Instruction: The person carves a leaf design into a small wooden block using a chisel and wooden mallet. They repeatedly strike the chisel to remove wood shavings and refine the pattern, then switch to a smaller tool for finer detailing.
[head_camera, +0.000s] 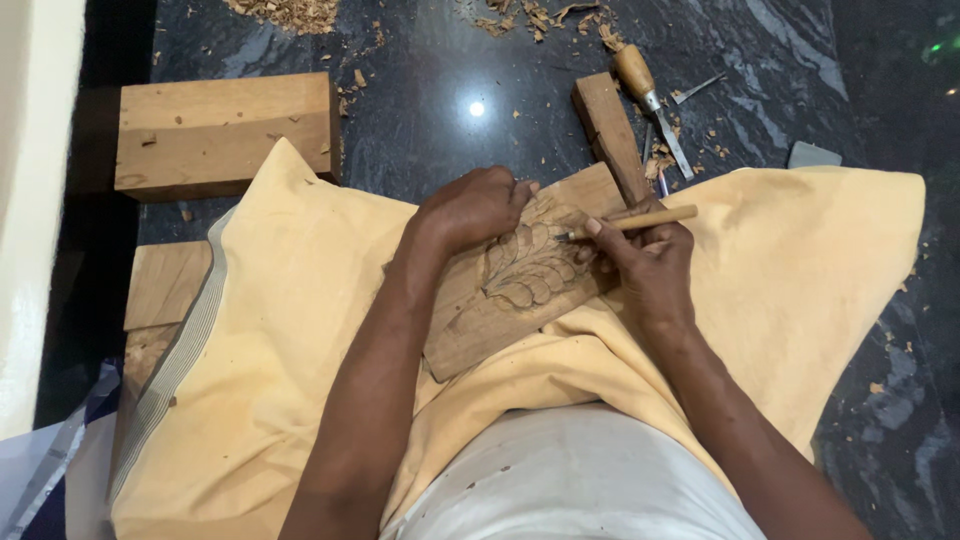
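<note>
Carving in progress. Left of the carved panel (520, 285), a wood block (225, 130). Left hand (470, 208) clamps the panel's upper edge on the yellow cloth (300, 330); right hand (650, 265) grips a wooden-handled chisel (630, 221), tip on the leaf relief. Next cut needs steady pressure.

Woodcarving workshop floor: wood shavings (290, 14), chisels (650, 100), timber blocks (225, 130).

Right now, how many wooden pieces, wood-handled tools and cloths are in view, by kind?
Wooden pieces: 4, counting the carved leaf-pattern wooden board, large rectangular wooden block, narrow wooden bar and flat wooden plank.
Wood-handled carving tools: 2.
Yellow cloth: 1.
Total: 7
</note>
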